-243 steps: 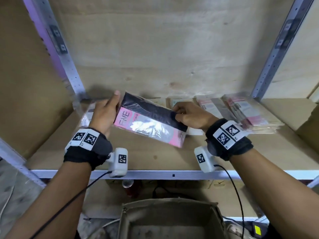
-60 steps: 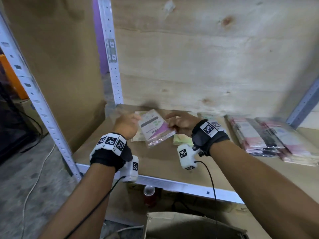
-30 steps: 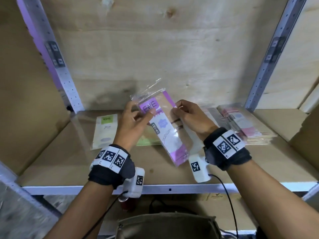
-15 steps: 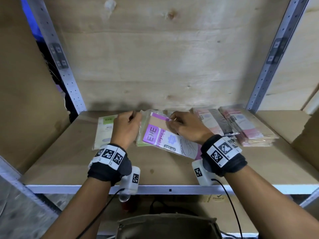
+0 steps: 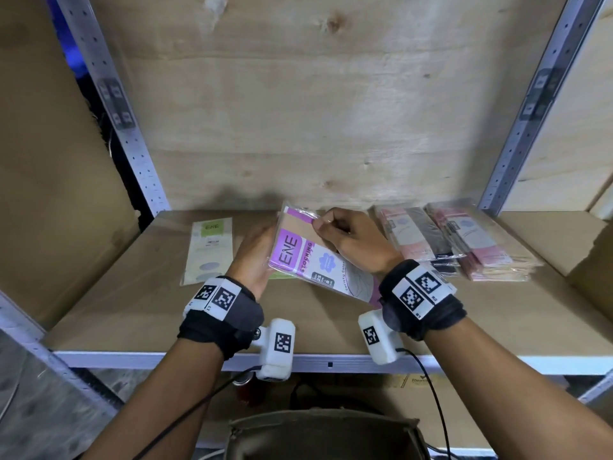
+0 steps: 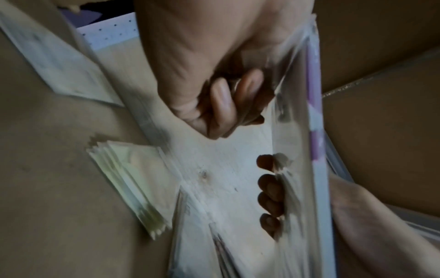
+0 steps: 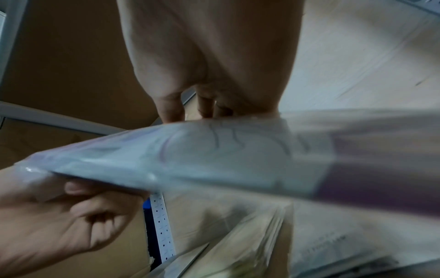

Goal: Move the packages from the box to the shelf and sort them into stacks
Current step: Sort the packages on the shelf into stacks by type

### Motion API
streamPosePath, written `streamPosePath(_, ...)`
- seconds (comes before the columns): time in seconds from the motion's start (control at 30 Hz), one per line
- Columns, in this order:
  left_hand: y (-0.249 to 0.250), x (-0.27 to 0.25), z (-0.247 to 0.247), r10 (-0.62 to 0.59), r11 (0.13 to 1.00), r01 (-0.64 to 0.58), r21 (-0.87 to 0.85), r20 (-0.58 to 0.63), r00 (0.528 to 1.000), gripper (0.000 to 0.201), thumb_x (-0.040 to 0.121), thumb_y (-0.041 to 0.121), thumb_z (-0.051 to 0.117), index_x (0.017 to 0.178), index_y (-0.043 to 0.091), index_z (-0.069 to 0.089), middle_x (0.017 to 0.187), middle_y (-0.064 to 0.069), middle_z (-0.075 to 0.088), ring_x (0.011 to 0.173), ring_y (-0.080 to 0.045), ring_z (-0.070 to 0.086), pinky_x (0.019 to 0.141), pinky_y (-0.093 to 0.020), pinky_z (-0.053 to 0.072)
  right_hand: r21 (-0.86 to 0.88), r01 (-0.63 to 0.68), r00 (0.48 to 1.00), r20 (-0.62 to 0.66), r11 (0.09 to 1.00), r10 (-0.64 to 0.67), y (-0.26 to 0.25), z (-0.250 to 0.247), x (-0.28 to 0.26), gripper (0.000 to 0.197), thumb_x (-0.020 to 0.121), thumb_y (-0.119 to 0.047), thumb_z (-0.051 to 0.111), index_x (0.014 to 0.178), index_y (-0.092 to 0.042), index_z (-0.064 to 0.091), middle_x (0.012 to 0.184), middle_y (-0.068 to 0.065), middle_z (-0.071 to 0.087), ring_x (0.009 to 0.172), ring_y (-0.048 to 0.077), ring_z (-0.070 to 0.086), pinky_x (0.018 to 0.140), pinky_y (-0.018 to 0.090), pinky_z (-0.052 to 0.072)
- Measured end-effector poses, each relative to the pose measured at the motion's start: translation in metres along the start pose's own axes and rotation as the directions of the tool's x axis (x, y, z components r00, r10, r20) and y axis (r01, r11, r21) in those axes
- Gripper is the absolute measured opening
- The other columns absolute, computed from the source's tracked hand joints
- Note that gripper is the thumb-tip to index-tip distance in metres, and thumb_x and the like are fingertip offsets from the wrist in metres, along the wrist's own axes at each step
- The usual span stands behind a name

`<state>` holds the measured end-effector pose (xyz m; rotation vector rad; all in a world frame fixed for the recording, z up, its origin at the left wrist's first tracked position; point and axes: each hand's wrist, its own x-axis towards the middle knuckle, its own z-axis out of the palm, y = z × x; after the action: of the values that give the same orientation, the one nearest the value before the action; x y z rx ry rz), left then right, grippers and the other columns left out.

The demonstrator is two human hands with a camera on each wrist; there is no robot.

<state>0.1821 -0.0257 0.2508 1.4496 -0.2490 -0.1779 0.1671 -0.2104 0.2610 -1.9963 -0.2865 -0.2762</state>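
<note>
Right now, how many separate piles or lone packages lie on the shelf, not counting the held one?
4: green package left; green-edged pile under the held one; two pink stacks right. More may be hidden.

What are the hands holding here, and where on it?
Both hold the purple package: left hand grips its left edge, right hand pinches near its top end, above the shelf.

Two hands [image 5: 255,250], one purple package [image 5: 308,257], two pink stacks [image 5: 464,240].
</note>
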Motion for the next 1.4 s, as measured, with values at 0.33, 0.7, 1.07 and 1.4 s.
streamPosePath(0.33, -0.007, 0.020, -0.017, 0.171, 0.932, -0.091, 0.351, -0.203, 0.964, 0.041, 0.096, 0.051, 0.054, 0.092, 0.014, 0.071, 0.082, -0.004, 0.077, 0.078, -0.021, 0.074, 0.076, -0.035, 0.054, -0.129, -0.042, 0.996, -0.088, 0.991, 0.031, 0.001, -0.003, -0.001, 0.028, 0.093, -0.033, 0.062, 0.077, -0.011, 0.065, 0.057, -0.013, 0.060, 0.052, -0.004, 0.051, 0.071, 0.023, 0.040)
streamPosePath(0.7, -0.005, 0.020, -0.019, 0.011, 0.921, 0.062, 0.385, -0.185, 0.983, 0.060, 0.098, 0.057, 0.043, 0.100, 0.004, 0.070, 0.084, -0.007, 0.078, 0.080, -0.024, 0.074, 0.072, -0.027, 0.048, -0.166, -0.013, 0.996, -0.090, 0.986, -0.002, -0.007, 0.000, -0.004, 0.023, 0.094, -0.032, 0.062, 0.075, -0.018, 0.063, 0.061, -0.011, 0.062, 0.057, 0.000, 0.054, 0.075, 0.023, 0.046)
streamPosePath(1.07, 0.002, 0.016, -0.016, 0.054, 0.993, -0.019, 0.119, -0.300, 0.953, 0.032, 0.094, 0.046, 0.060, 0.079, 0.017, 0.063, 0.076, 0.002, 0.061, 0.068, -0.011, 0.051, 0.057, -0.024, 0.037, -0.181, 0.006, 0.995, -0.101, 0.983, -0.025, -0.005, -0.001, -0.004, 0.023, 0.094, -0.031, 0.062, 0.078, -0.014, 0.065, 0.058, -0.010, 0.060, 0.054, 0.001, 0.053, 0.075, 0.025, 0.048)
streamPosePath(1.4, 0.002, 0.017, -0.018, 0.199, 0.979, -0.175, 0.100, -0.335, 0.921, 0.041, 0.093, 0.051, 0.059, 0.062, 0.024, 0.056, 0.055, 0.014, 0.052, 0.053, -0.003, 0.049, 0.055, -0.014, 0.043, -0.203, -0.002, 0.995, -0.094, 0.979, -0.017, -0.004, 0.001, -0.002, 0.027, 0.095, -0.035, 0.061, 0.082, -0.012, 0.066, 0.059, -0.012, 0.060, 0.054, 0.000, 0.052, 0.075, 0.029, 0.049)
